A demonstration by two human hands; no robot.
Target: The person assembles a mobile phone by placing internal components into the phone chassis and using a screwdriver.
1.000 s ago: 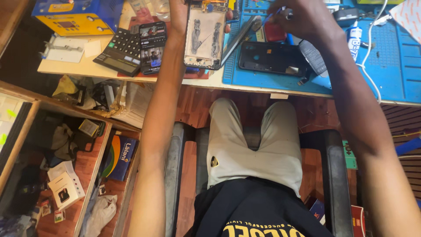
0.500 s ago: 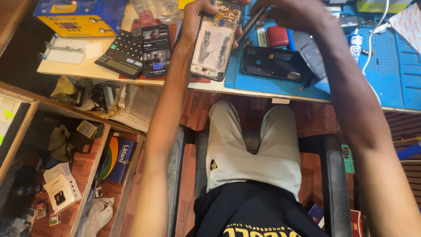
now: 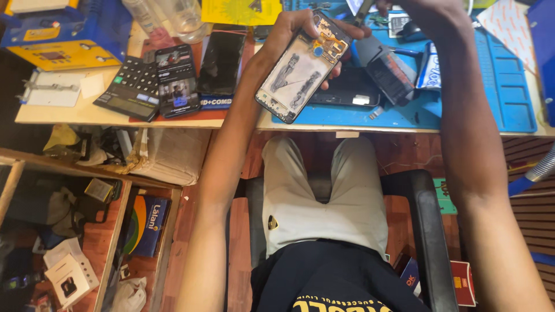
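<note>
Lifted since a second ago, the opened phone (image 3: 302, 68) now tilts above the worktop (image 3: 173, 118) edge, clasped in the left hand (image 3: 289, 32), while the right hand (image 3: 425, 11) pinches a slim tool (image 3: 363, 13) beside its top.

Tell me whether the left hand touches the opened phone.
Touching. The head view shows the left hand wrapped round the opened phone, its fingers curled over the top edge, holding it above the blue mat.
</note>
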